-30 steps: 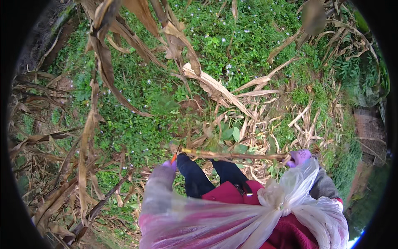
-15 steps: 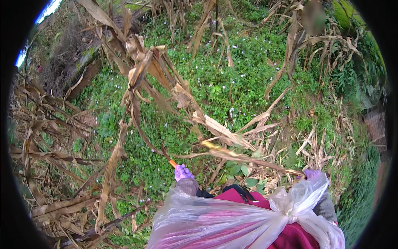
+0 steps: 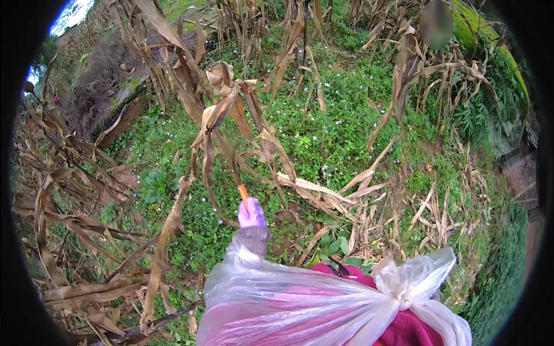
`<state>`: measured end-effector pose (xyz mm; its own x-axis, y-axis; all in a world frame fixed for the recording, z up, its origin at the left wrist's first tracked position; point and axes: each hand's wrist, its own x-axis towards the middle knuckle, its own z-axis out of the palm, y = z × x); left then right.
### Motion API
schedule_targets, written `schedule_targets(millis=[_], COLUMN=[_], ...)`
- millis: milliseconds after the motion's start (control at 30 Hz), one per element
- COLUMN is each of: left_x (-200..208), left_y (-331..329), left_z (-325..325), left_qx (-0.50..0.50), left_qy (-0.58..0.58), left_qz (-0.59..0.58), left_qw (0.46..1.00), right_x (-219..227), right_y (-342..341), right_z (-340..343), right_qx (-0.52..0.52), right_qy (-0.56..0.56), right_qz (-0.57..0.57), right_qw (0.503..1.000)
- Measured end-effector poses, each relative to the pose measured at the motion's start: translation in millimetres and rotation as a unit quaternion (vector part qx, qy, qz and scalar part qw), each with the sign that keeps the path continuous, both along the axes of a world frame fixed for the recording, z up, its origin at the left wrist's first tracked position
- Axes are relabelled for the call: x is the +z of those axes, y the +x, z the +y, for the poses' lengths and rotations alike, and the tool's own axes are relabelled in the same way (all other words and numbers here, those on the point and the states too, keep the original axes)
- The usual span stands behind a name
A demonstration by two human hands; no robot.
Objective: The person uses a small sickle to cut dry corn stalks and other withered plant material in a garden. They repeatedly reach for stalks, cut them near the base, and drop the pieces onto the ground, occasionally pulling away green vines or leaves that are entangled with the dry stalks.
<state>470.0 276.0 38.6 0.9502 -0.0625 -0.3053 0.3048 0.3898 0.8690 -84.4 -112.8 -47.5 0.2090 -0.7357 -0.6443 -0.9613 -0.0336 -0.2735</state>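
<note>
Covering most of the ground: green weeds [image 3: 323, 144]. Plastic sheet [image 3: 288, 305] is knotted in front of the body, presumably so it stays put without a hand. Nearest dry stalk [image 3: 220, 109] stands ahead, looks close to the sickle [image 3: 243, 192]; contact, can't tell. Sickle points up and away, which should keep its edge off the body. Left hand [image 3: 251, 214] is wrapped round the orange handle, likely for control. Right hand's out of sight, grip unknown.

Soft daylight — sky [image 3: 72, 17] glaring upper left — edges bowed, corners black.
</note>
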Motion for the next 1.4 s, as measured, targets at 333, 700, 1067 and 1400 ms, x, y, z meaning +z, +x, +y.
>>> schedule_targets(millis=[333,700,1067,1400], left_x=[34.1,-31.7,-12.3,-14.7], left_y=[5.6,-61.6,-6.0,-131.1], left_z=[-45.3,-54.7,-101.6,49.9], left_qx=[-0.157,-0.199,-0.238,-0.423], left_qy=[-0.033,0.132,0.200,0.400], left_qz=[0.142,-0.057,0.004,-0.158], left_qw=[0.977,0.969,0.951,0.798], right_x=[164.0,337.6,325.9,100.6], right_y=[418.5,621.8,559.9,499.0], right_z=[82.1,192.8,214.7,32.2], right_qx=[0.413,0.719,0.648,0.115], right_qy=[-0.329,-0.443,-0.458,-0.004], right_qz=[-0.413,-0.142,-0.222,-0.237], right_qw=[0.742,0.516,0.566,0.965])
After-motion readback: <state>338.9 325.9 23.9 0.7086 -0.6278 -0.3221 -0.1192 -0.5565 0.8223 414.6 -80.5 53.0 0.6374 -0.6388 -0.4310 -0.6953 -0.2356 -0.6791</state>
